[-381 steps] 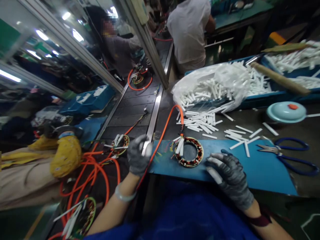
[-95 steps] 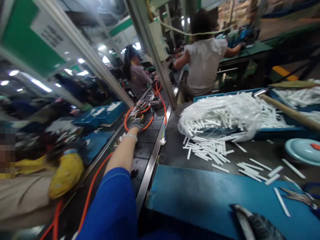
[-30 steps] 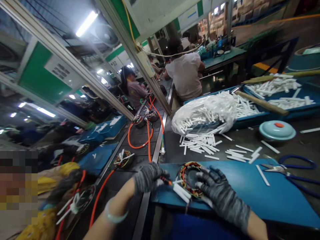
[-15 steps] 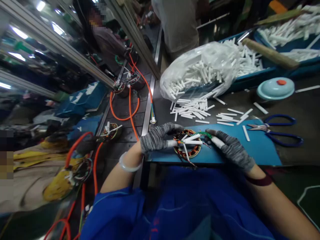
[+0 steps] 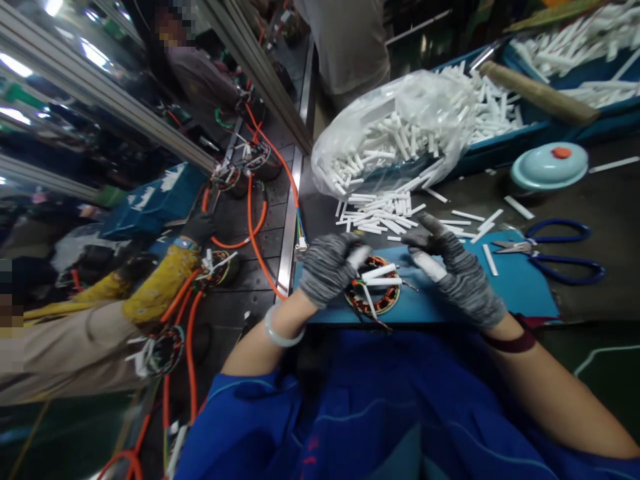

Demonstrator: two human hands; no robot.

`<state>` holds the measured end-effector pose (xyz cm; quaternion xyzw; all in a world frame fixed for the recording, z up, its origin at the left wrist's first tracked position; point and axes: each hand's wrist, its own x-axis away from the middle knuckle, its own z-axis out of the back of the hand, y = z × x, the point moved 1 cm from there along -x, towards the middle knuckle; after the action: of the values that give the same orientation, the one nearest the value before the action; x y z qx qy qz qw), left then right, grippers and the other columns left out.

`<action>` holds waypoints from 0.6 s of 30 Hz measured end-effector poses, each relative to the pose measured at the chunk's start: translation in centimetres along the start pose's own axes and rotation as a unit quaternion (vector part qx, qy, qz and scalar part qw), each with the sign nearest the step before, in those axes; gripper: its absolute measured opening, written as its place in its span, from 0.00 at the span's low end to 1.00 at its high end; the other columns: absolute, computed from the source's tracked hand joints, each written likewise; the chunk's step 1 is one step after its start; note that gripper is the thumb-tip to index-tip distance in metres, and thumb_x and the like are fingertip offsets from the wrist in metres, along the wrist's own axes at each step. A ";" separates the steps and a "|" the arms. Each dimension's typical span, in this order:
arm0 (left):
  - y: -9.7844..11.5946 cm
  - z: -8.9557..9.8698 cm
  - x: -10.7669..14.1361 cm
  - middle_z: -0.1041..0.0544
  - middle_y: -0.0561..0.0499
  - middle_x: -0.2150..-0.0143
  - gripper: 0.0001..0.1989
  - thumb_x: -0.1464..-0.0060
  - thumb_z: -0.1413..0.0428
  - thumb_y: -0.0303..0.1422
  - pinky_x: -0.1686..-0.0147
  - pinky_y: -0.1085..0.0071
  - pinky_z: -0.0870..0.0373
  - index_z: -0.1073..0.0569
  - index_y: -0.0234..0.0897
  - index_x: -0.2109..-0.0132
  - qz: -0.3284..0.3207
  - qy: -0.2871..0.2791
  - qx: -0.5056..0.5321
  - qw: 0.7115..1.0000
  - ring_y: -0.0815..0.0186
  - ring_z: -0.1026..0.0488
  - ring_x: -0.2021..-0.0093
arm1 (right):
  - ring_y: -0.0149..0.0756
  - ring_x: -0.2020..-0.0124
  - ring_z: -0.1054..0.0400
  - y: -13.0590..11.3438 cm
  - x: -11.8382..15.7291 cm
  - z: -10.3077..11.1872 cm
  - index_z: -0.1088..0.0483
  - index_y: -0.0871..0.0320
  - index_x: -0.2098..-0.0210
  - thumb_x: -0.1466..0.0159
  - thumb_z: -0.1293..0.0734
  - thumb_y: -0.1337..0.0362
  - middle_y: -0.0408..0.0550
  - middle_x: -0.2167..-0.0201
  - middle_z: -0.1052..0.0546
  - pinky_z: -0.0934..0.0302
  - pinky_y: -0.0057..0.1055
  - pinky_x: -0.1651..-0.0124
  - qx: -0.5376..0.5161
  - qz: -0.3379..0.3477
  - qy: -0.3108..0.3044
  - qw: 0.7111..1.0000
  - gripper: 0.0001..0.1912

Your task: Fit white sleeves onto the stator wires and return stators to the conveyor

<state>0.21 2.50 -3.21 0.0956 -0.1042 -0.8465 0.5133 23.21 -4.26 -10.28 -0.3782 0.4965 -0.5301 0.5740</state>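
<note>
A round wire-wound coil ring (image 5: 384, 308) with white sleeves (image 5: 383, 281) on its leads lies on the blue mat (image 5: 515, 293). My left hand (image 5: 334, 267), in a grey glove, is at the ring's upper left edge, its fingers bent and close together; what they may hold is hidden. My right hand (image 5: 453, 277), gloved alike, is to the right of the ring, off it, thumb and fingers apart with nothing visible between them. Loose white tubes (image 5: 383, 212) are heaped beyond both hands.
Blue-handled scissors (image 5: 533, 248) lie right of my right hand, near a light-blue lidded container (image 5: 550, 167). Behind are a plastic bag of tubes (image 5: 395, 137) and a wooden-handled tool (image 5: 540, 93). At left, a co-worker's yellow sleeve (image 5: 157, 287) reaches toward another coil.
My right hand has let go of the green lead and opened. My left hand has turned and closed up at the ring. The co-worker's arm has moved up and right.
</note>
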 end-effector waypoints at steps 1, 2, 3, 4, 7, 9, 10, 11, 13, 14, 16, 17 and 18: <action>-0.6 0.3 0.0 0.17 0.44 0.62 0.20 0.34 0.46 0.48 0.53 0.60 0.25 0.18 0.38 0.54 0.051 -0.015 -0.063 0.997 0.54 0.19 0.56 | 0.46 0.44 0.24 0.6 0.2 0.1 0.30 0.46 0.37 0.30 0.33 0.56 0.48 0.47 0.19 0.33 0.55 0.36 0.021 0.005 -0.003 1.000 0.23; -1.2 0.4 0.1 0.17 0.43 0.64 0.22 0.35 0.47 0.50 0.54 0.58 0.25 0.18 0.37 0.56 0.100 -0.056 -0.126 0.985 0.52 0.19 0.56 | 0.47 0.45 0.24 1.2 0.4 0.2 0.26 0.47 0.40 0.30 0.33 0.56 0.48 0.48 0.18 0.33 0.55 0.36 0.041 0.015 -0.013 0.999 0.19; -1.8 0.5 0.3 0.17 0.42 0.65 0.24 0.35 0.47 0.52 0.55 0.57 0.26 0.18 0.36 0.59 0.139 -0.111 -0.181 0.967 0.50 0.19 0.57 | 0.46 0.45 0.24 1.7 0.6 0.3 0.24 0.48 0.43 0.30 0.33 0.57 0.48 0.48 0.18 0.32 0.54 0.37 0.053 0.028 -0.030 0.998 0.17; -2.2 0.6 0.5 0.17 0.41 0.66 0.25 0.35 0.48 0.52 0.56 0.57 0.26 0.18 0.36 0.61 0.162 -0.160 -0.219 0.949 0.49 0.19 0.58 | 0.46 0.45 0.24 2.2 0.7 0.3 0.24 0.48 0.43 0.30 0.34 0.58 0.48 0.47 0.19 0.32 0.53 0.37 0.055 0.043 -0.054 0.996 0.17; -2.4 1.2 1.8 0.16 0.39 0.62 0.23 0.33 0.49 0.48 0.55 0.54 0.26 0.18 0.34 0.56 0.158 -0.126 -0.241 0.949 0.48 0.19 0.56 | 0.43 0.41 0.26 2.9 0.8 0.3 0.27 0.47 0.39 0.28 0.36 0.59 0.46 0.42 0.21 0.32 0.49 0.35 0.021 0.069 -0.127 0.989 0.19; -1.7 1.4 2.9 0.17 0.40 0.53 0.21 0.32 0.49 0.45 0.46 0.53 0.28 0.20 0.36 0.47 0.092 0.003 -0.183 0.979 0.50 0.20 0.49 | 0.42 0.40 0.27 3.1 0.6 0.0 0.27 0.45 0.39 0.28 0.37 0.60 0.44 0.41 0.21 0.33 0.48 0.34 -0.006 0.072 -0.156 0.985 0.19; -1.1 1.2 3.4 0.17 0.43 0.48 0.20 0.32 0.48 0.44 0.40 0.52 0.31 0.22 0.38 0.43 0.046 0.045 -0.142 0.988 0.52 0.22 0.45 | 0.42 0.40 0.27 3.1 0.4 -0.1 0.27 0.44 0.39 0.27 0.37 0.59 0.43 0.42 0.21 0.33 0.48 0.34 -0.017 0.070 -0.164 0.984 0.19; -0.5 0.8 3.8 0.19 0.45 0.45 0.19 0.32 0.48 0.43 0.34 0.52 0.36 0.24 0.41 0.41 -0.003 0.060 -0.101 0.993 0.55 0.24 0.42 | 0.42 0.40 0.27 3.2 0.3 -0.3 0.26 0.44 0.40 0.27 0.37 0.59 0.43 0.42 0.21 0.34 0.48 0.34 -0.024 0.067 -0.169 0.983 0.18; 1.1 -0.4 4.0 0.19 0.51 0.44 0.18 0.32 0.46 0.43 0.27 0.52 0.47 0.25 0.45 0.40 -0.077 0.029 -0.035 0.996 0.59 0.24 0.42 | 0.42 0.42 0.26 3.4 0.0 -0.5 0.26 0.44 0.40 0.27 0.37 0.58 0.43 0.43 0.20 0.33 0.47 0.35 -0.029 0.063 -0.175 0.982 0.18; 1.8 -1.0 3.8 0.18 0.52 0.45 0.17 0.32 0.46 0.44 0.26 0.51 0.50 0.24 0.46 0.41 -0.091 0.000 -0.016 0.996 0.60 0.22 0.44 | 0.42 0.43 0.25 3.5 -0.1 -0.6 0.26 0.45 0.40 0.27 0.37 0.57 0.43 0.44 0.20 0.32 0.47 0.36 -0.028 0.062 -0.178 0.982 0.18; 3.1 -1.8 3.1 0.16 0.52 0.51 0.16 0.32 0.46 0.44 0.26 0.49 0.51 0.21 0.44 0.46 -0.087 -0.060 -0.003 0.994 0.60 0.20 0.49 | 0.42 0.45 0.24 3.5 -0.2 -0.4 0.26 0.44 0.40 0.27 0.38 0.55 0.44 0.46 0.19 0.31 0.46 0.37 -0.020 0.064 -0.187 0.980 0.19; 3.5 -1.8 2.7 0.15 0.52 0.54 0.15 0.32 0.46 0.44 0.27 0.48 0.49 0.20 0.43 0.49 -0.082 -0.088 -0.005 0.993 0.60 0.19 0.52 | 0.42 0.45 0.25 3.3 -0.3 -0.3 0.26 0.44 0.40 0.27 0.38 0.55 0.44 0.46 0.19 0.31 0.46 0.37 -0.014 0.067 -0.194 0.979 0.19; 3.6 -1.7 2.4 0.15 0.52 0.57 0.15 0.31 0.47 0.43 0.28 0.47 0.47 0.19 0.42 0.53 -0.081 -0.111 -0.010 0.990 0.59 0.19 0.53 | 0.42 0.46 0.25 3.2 -0.3 -0.1 0.27 0.43 0.39 0.27 0.39 0.54 0.44 0.47 0.19 0.32 0.46 0.37 -0.006 0.071 -0.203 0.977 0.19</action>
<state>2.67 -1.38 -3.93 0.0036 -0.1437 -0.8918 0.4290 23.83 -3.47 -13.31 -0.4454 0.3982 -0.3969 0.6968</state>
